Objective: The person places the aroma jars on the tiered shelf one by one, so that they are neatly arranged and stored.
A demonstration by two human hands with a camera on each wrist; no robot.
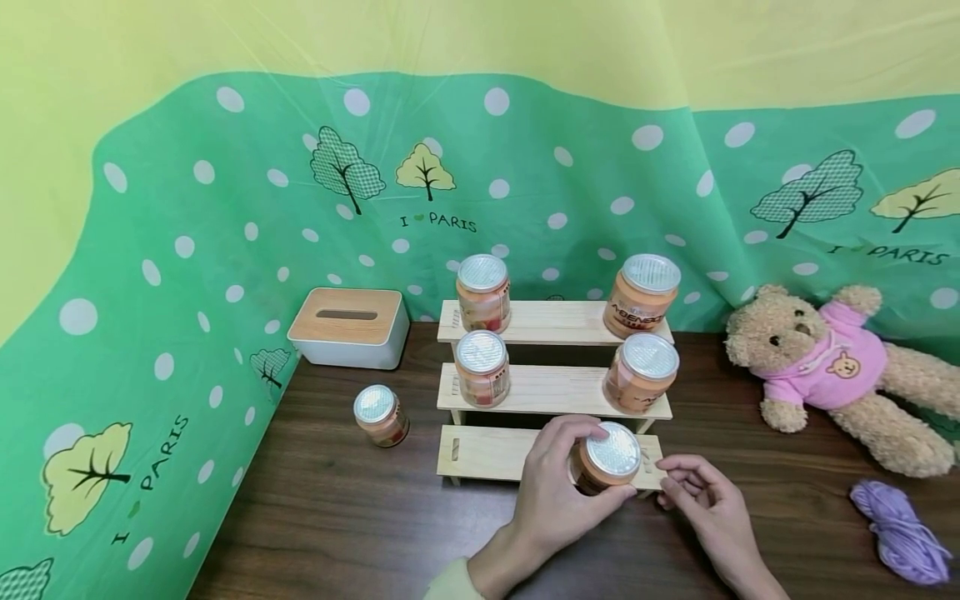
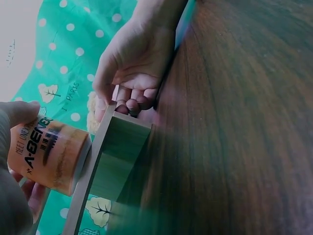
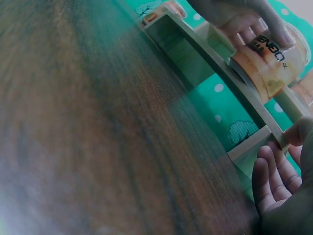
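My left hand (image 1: 551, 487) grips an orange-labelled jar (image 2: 51, 156) with a silver lid, thumb on one side and fingers round the other. That jar stands at the right part of the lowest tier of a wooden three-step display rack (image 1: 486, 454); its base appears to meet the board. With thumb and fingers, my right hand (image 1: 708, 512) pinches the right end of the same board, seen closely in the right wrist view. The higher tiers carry similar jars at both ends, such as the top left jar (image 1: 483, 296) and the middle right jar (image 1: 641, 375).
Left of the rack a smaller jar (image 1: 381, 417) stands on the dark wooden table (image 1: 322, 517). Behind it is a tissue box (image 1: 348, 329) with a wooden top. A teddy bear (image 1: 832, 367) and purple yarn (image 1: 900, 533) lie at right. A green dotted cloth (image 1: 525, 167) hangs behind.
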